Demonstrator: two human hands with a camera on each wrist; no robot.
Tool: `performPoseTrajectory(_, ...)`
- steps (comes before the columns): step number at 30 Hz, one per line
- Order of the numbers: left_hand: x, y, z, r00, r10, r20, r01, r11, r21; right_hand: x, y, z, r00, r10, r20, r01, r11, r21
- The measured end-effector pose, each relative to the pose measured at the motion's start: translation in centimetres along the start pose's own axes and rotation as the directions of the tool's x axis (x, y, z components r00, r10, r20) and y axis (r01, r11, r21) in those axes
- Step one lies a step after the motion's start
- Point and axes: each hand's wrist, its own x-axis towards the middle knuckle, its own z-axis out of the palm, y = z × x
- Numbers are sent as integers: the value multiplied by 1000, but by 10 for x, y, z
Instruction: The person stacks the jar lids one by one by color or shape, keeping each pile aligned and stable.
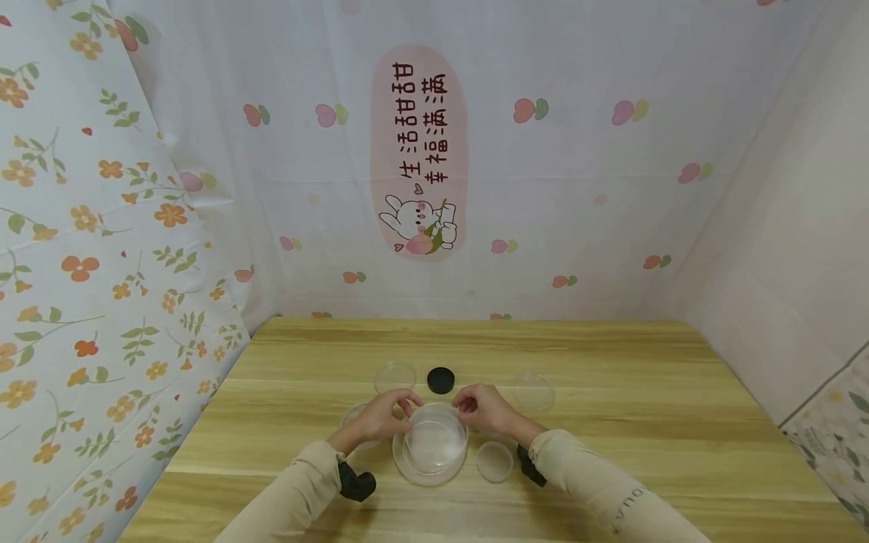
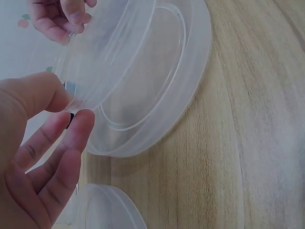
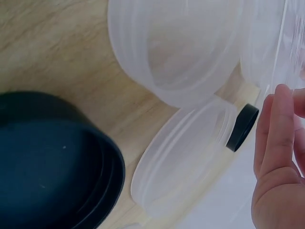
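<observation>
The head camera looks forward and down from the near side; both wrist cameras look closely across the tabletop (image 1: 611,369), the left sharing the head's clear round piece (image 2: 112,57).

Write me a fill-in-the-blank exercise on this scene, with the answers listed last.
1. The clear plastic lid that the left hand and right hand hold is ____, not square.
2. In the head view, the small lid straight beyond it is coloured ____.
3. The long-eared animal drawing on the wall hanging shows a ____.
4. The tabletop is patterned like ____.

Missing words: round; black; rabbit; wood.
</observation>
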Motion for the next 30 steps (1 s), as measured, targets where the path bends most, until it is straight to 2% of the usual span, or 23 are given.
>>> performPoseTrajectory(9,-3,0,0,998,-27,-62,32,996,83,7,-1,7,999,35,15,-35,999,0)
performPoseTrajectory(16,0,0,0,997,-55,-63,60,995,77,12,-1,8,999,48,16,-48,998,-31)
performPoseTrajectory(21,3,-1,-1,997,-43,-63,48,995,85,14,-2,8,998,57,9,-57,997,-45)
performPoseTrajectory(30,1,-5,2,999,-11,-45,15,997,78,13,-3,11,997,69,46,-68,997,-39)
